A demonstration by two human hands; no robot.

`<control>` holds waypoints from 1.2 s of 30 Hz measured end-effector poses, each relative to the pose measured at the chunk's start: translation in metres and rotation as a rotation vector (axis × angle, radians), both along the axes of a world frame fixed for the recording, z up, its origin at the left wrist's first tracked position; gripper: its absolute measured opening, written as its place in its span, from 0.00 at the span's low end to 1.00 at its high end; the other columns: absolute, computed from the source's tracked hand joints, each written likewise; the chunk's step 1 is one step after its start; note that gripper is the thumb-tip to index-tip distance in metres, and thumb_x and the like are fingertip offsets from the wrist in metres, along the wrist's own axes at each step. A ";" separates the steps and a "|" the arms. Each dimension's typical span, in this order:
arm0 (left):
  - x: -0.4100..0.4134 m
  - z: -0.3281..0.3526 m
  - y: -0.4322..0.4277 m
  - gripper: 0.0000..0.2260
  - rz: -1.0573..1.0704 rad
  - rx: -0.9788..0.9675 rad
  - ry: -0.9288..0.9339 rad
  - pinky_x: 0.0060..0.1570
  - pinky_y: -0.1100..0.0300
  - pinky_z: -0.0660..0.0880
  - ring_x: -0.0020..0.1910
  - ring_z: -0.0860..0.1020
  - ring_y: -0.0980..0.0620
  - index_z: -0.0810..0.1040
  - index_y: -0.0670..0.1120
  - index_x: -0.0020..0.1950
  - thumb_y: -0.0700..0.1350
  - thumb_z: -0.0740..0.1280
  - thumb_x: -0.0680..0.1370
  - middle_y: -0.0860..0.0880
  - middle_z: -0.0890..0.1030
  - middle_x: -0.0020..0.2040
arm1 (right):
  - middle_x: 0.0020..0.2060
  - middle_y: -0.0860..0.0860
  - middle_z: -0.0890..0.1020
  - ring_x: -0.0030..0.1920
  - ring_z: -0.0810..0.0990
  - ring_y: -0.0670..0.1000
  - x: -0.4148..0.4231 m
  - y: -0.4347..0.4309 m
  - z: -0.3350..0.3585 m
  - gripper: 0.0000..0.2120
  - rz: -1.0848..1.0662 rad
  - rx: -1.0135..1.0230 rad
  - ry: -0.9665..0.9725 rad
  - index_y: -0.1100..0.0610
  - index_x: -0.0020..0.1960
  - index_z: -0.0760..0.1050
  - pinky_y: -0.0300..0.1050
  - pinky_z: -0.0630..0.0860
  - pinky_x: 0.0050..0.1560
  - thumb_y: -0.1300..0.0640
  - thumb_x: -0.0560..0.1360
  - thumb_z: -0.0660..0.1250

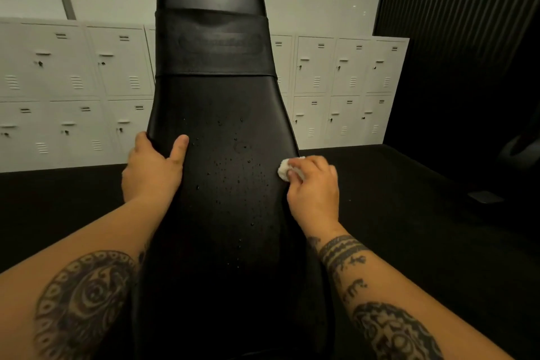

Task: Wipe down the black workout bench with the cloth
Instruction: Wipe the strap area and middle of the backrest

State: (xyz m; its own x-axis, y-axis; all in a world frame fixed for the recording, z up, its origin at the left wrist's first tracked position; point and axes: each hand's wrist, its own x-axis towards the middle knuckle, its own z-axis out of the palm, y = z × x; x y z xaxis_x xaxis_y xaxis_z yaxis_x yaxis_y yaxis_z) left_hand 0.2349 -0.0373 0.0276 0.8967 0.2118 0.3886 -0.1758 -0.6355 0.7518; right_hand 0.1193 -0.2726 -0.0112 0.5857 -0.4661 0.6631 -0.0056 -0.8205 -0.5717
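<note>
The black workout bench (216,108) rises up the middle of the view as a long padded back with a stitched band across it. Water droplets dot the pad between my hands. My left hand (153,168) grips the pad's left edge, thumb lying on the top surface and fingers wrapped round the side. My right hand (314,184) holds a small bunched white cloth (285,168) and presses it against the pad's right edge. Most of the cloth is hidden under my fingers.
White metal lockers (73,90) line the wall behind the bench on both sides. A dark ribbed panel (455,2) stands at the back right. The floor (409,213) around the bench is black, with a small dark flat object (485,197) lying at the right.
</note>
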 end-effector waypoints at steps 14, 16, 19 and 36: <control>0.007 -0.001 0.005 0.41 -0.048 -0.028 0.031 0.62 0.38 0.73 0.67 0.73 0.35 0.64 0.49 0.75 0.75 0.62 0.73 0.41 0.70 0.72 | 0.54 0.47 0.77 0.52 0.69 0.49 -0.005 0.006 -0.011 0.10 -0.026 -0.042 0.000 0.52 0.57 0.82 0.44 0.72 0.53 0.58 0.77 0.68; 0.008 0.001 0.009 0.41 -0.075 -0.081 0.060 0.60 0.43 0.73 0.67 0.73 0.36 0.63 0.51 0.75 0.75 0.64 0.71 0.43 0.71 0.71 | 0.52 0.47 0.77 0.50 0.69 0.49 -0.015 0.006 -0.022 0.10 0.043 -0.165 0.007 0.52 0.56 0.83 0.43 0.72 0.52 0.59 0.76 0.70; 0.002 0.003 0.012 0.41 -0.130 -0.112 0.091 0.57 0.47 0.73 0.64 0.76 0.37 0.61 0.54 0.75 0.74 0.67 0.70 0.45 0.76 0.68 | 0.51 0.47 0.77 0.50 0.70 0.52 -0.033 -0.001 -0.035 0.11 0.100 -0.296 0.054 0.52 0.55 0.83 0.43 0.72 0.50 0.60 0.74 0.72; 0.003 -0.005 0.015 0.46 -0.114 -0.192 0.080 0.58 0.46 0.76 0.64 0.77 0.41 0.70 0.52 0.71 0.78 0.69 0.62 0.47 0.77 0.67 | 0.55 0.47 0.75 0.54 0.71 0.51 -0.020 0.002 -0.013 0.10 -0.037 -0.019 0.074 0.51 0.58 0.82 0.41 0.69 0.55 0.57 0.78 0.67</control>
State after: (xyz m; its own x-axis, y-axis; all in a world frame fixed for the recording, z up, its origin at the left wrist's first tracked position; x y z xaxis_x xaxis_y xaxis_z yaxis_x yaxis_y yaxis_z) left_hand 0.2374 -0.0226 0.0230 0.9453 0.1705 0.2780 -0.1736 -0.4585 0.8716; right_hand 0.0996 -0.2709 -0.0238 0.6165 -0.4759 0.6273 -0.0777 -0.8295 -0.5530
